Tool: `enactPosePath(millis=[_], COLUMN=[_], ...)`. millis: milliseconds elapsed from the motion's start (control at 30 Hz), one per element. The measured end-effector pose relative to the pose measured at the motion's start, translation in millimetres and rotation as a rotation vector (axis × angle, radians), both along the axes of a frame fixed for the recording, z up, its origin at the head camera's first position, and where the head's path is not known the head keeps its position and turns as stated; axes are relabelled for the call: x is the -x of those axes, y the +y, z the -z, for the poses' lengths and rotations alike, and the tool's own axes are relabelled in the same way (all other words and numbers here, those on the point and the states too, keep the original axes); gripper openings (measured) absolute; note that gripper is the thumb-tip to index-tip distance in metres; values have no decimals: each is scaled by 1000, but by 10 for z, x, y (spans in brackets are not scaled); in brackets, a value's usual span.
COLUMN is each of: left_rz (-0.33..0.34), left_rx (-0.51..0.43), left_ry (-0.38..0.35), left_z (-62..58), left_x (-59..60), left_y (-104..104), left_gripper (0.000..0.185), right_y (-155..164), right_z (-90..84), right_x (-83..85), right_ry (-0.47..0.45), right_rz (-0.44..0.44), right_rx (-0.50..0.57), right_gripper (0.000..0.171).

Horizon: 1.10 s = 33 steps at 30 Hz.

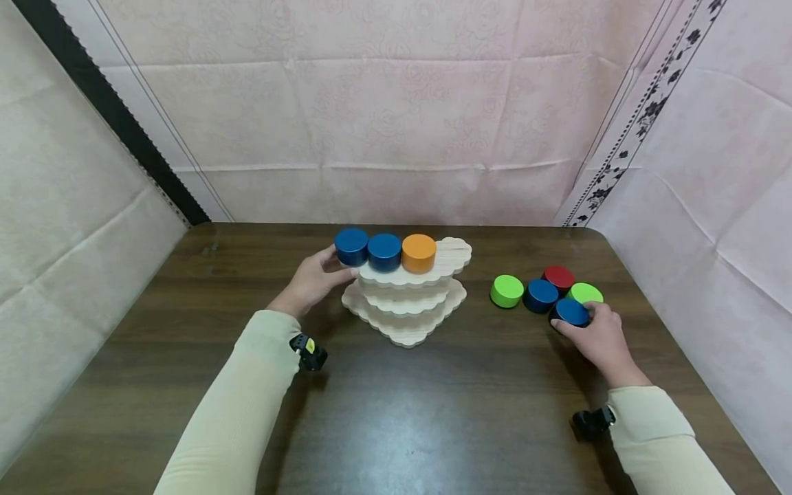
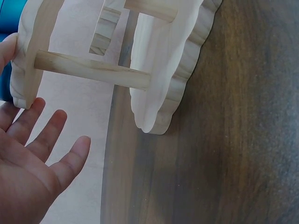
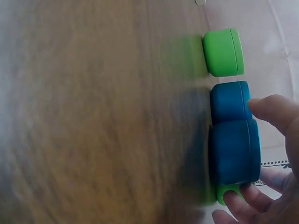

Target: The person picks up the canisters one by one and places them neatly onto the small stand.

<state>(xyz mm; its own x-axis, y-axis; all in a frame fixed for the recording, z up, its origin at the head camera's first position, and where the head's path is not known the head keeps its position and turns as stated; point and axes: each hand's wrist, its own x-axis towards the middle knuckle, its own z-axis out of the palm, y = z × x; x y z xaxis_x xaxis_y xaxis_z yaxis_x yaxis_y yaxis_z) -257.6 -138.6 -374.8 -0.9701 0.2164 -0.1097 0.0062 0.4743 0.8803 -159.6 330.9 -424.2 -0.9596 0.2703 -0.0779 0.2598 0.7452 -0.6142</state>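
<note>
Left hand (image 1: 311, 280): thumb and fingertips lie against the left end of the stand, beside the leftmost blue tin (image 1: 351, 246); the last fingers are spread. Whether it grips the tin or the stand cannot be told. On the top tier (image 1: 454, 256) of the wooden stand (image 1: 405, 333), that tin, a second blue tin (image 1: 384, 251) and an orange tin (image 1: 418, 253) stand upright in a left-to-right row. The tier's right end is uncovered.

The stand has scalloped edges, its long side lies left to right, and its bottom tier narrows toward the person. Pegs (image 2: 93, 70) join the tiers. Open tabletop (image 1: 433, 412) extends on the near side and also separates the stand from the right-hand group; the table's far edge runs behind.

In that group, a left green tin (image 1: 507, 291) stands just beside an inner blue tin (image 1: 541, 295), with a red tin (image 1: 559, 276) behind and a right green tin (image 1: 586, 293) farther right. Nearest the person, the front blue tin (image 1: 570, 312) is upright, pinched between thumb and fingers of the right hand (image 1: 603, 337). Lid seams show in the right wrist view; contents are hidden.
</note>
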Motion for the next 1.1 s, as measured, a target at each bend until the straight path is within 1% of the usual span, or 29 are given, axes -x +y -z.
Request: enactPosePath(millis=[333,500,700,900,1100], left_rz=[0,-3,1,9,9], left_rx=[-3,-14,-10,-14,-15], left_ry=[-2,-12,-19,-13,-11], left_z=[-8,-13,-13,-4,-4], left_x=[10,7,-5,-5,2], left_y=[6,3,-8,-13,-8], left_gripper=[81,80,81,81,82], right_y=[49,58,47,28,1], right_z=[21,48,59,29,-13], right_x=[15,52,93,110,82], right_ry=[-57,-54,-37,-63,-54], right_rz=[31,10,-19,-28,-34], right_rx=[43,36,17,18,25], right_gripper=[92,94,91,88,84])
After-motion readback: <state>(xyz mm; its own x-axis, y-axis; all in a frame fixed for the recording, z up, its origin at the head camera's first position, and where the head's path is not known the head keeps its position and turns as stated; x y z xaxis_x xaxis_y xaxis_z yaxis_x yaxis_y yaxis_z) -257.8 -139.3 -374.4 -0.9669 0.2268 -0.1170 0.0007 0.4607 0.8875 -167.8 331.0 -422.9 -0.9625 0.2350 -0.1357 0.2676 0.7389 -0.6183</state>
